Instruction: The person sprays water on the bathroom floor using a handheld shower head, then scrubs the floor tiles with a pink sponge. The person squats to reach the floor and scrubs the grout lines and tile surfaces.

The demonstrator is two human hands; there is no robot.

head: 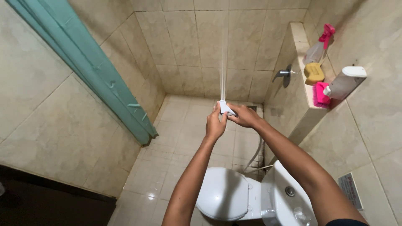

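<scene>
Above the toilet [228, 196], left hand [215, 124] and right hand [245, 116] both clasp a spraying bidet nozzle [226, 107]; wall rinsing under way, unfinished.

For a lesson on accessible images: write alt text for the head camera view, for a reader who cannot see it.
Both hands, left hand and right hand, hold a white spray nozzle that shoots water at a tiled wall. Below is a closed white toilet; a green curtain hangs left, and bottles and a pink brush sit on a ledge.

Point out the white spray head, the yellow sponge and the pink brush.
white spray head [226, 108], head view, on its white body between both hands.
yellow sponge [314, 73], head view, on its top face.
pink brush [321, 94], head view, on its bristles.
</scene>
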